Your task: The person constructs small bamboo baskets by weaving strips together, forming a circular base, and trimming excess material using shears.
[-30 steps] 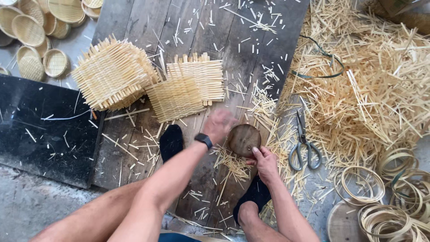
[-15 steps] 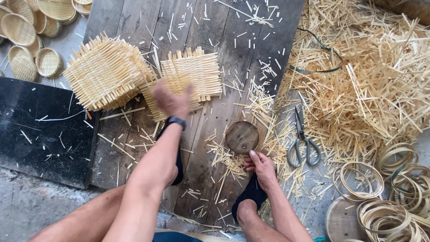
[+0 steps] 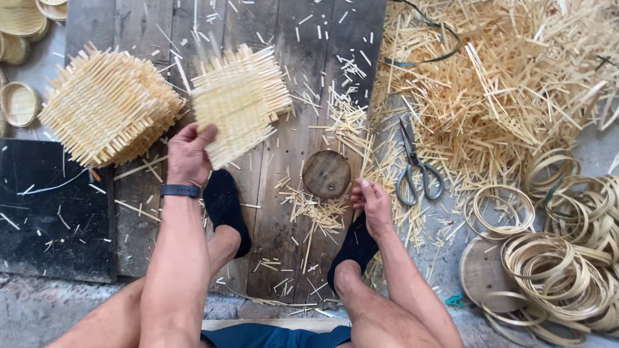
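No packages, labels or signs in view. Left hand clamped on the near edge of a woven bamboo mat, lifted and motion-blurred over the dark plank floor. Right hand resting on the floor just right of a round wooden block, fingers loosely curled on nothing. Stack of woven mats far left; scissors right, beside a heap of bamboo strips. Bamboo hoops near right, partly cut off. Small baskets cropped at far left.
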